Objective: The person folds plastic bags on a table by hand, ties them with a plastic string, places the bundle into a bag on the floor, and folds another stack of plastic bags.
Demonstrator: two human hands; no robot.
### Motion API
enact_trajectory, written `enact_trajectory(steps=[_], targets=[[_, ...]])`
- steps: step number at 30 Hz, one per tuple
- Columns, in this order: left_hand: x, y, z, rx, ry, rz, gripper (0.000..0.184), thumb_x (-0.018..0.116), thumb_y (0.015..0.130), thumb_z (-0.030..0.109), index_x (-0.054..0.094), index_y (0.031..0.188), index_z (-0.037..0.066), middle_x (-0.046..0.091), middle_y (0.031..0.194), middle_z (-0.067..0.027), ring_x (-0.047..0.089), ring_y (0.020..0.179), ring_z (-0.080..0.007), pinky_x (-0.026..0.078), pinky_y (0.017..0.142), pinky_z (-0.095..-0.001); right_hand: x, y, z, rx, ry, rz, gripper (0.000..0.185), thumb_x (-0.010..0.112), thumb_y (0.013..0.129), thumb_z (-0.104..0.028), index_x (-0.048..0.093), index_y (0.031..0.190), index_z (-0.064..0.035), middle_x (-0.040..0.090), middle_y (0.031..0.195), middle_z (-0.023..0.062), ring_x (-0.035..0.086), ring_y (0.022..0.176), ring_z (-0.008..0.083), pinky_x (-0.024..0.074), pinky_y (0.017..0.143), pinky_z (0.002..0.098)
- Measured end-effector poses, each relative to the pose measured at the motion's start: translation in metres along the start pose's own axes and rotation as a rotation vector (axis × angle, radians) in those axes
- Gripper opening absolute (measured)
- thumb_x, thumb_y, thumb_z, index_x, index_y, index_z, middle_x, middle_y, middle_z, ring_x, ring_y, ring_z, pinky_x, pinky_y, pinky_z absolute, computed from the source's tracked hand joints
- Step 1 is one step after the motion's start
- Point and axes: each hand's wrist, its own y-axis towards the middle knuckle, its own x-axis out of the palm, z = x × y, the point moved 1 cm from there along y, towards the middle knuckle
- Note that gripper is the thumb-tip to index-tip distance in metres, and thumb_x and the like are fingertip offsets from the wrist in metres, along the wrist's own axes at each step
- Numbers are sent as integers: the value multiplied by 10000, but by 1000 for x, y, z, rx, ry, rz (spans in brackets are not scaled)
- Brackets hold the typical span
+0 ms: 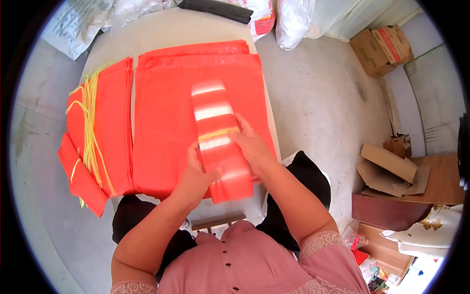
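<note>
Between my hands is a long folded bundle of red plastic sheeting (227, 171), blurred by motion, with shiny white bands of glare across it. A yellow tie (215, 133) runs around its middle. My left hand (197, 172) grips the bundle's left side, thumb lying on top. On the right edge, my right hand (250, 143) is closed at the tie; whether its fingers pinch the tie itself I cannot tell. Under the bundle's far part lies a wide stack of flat red sheets (166, 112).
Left of the stack, yellow ties (89, 122) lie on more folded red sheets (115, 98). A smaller tied red bundle (81, 171) hangs over the table's left edge. A black roll (215, 10) lies at the table's far end. Cardboard boxes (382, 49) stand at right.
</note>
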Motion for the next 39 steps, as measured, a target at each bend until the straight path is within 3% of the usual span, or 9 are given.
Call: enact_trajectory(steps=[5, 11, 14, 17, 20, 23, 32, 39], targets=[[-5, 5, -9, 15, 43, 15, 707, 642, 968, -58, 201, 1508, 57, 488, 1459, -160, 533, 1341, -210, 481, 1117, -384, -4, 4, 2, -9, -77, 11, 772, 583, 1045, -122, 136, 1663, 0, 507, 1516, 197, 544, 1350, 244, 453, 1117, 365], [-2, 0, -10, 85, 155, 67, 673, 652, 984, -18, 187, 1464, 61, 598, 1264, -170, 653, 1091, -176, 580, 938, -351, 0, 0, 4, -48, -49, 24, 798, 588, 1042, -114, 107, 1672, -17, 527, 1487, 190, 555, 1321, 228, 462, 1097, 355], [0, -1, -10, 104, 159, 98, 687, 652, 985, -16, 181, 1478, 72, 609, 1231, -160, 656, 1055, -166, 584, 911, -346, -4, 5, 10, -38, -43, 10, 799, 581, 1046, -113, 97, 1675, -24, 537, 1466, 185, 563, 1296, 223, 466, 1086, 351], [2, -3, -6, 90, 149, 91, 706, 650, 982, -21, 174, 1491, 87, 612, 1220, -152, 655, 1042, -163, 582, 901, -341, -4, 5, 11, -49, -36, 8, 792, 575, 1049, -113, 99, 1676, -30, 552, 1439, 179, 573, 1270, 219, 470, 1078, 348], [4, -4, -4, 84, 139, 86, 717, 641, 981, -39, 168, 1502, 98, 601, 1268, -156, 653, 1072, -169, 577, 925, -342, -9, 9, 16, -38, -26, -7, 793, 601, 1029, -125, 141, 1668, -29, 508, 1520, 174, 544, 1355, 237, 455, 1122, 380], [2, -3, -4, 89, 121, 55, 735, 626, 979, -61, 158, 1522, 102, 575, 1342, -156, 641, 1120, -175, 565, 962, -345, -8, 10, 15, -60, -18, -6, 784, 575, 1050, -113, 107, 1672, -17, 551, 1444, 183, 567, 1284, 219, 468, 1081, 347], [1, -2, -1, 112, 136, 14, 813, 581, 958, -106, 113, 1589, 104, 478, 1489, -167, 580, 1299, -211, 522, 1036, -356, -9, 10, 16, -75, -19, -7, 763, 575, 1055, -118, 133, 1664, 9, 490, 1538, 207, 531, 1360, 248, 452, 1111, 351], [1, 0, -3, 114, 93, 19, 838, 600, 964, -77, 104, 1610, 120, 513, 1442, -128, 583, 1229, -189, 512, 1041, -361, -14, 14, 16, -40, -3, 26, 689, 549, 1081, -192, 209, 1653, -16, 545, 1441, 180, 565, 1291, 238, 470, 1091, 360]])
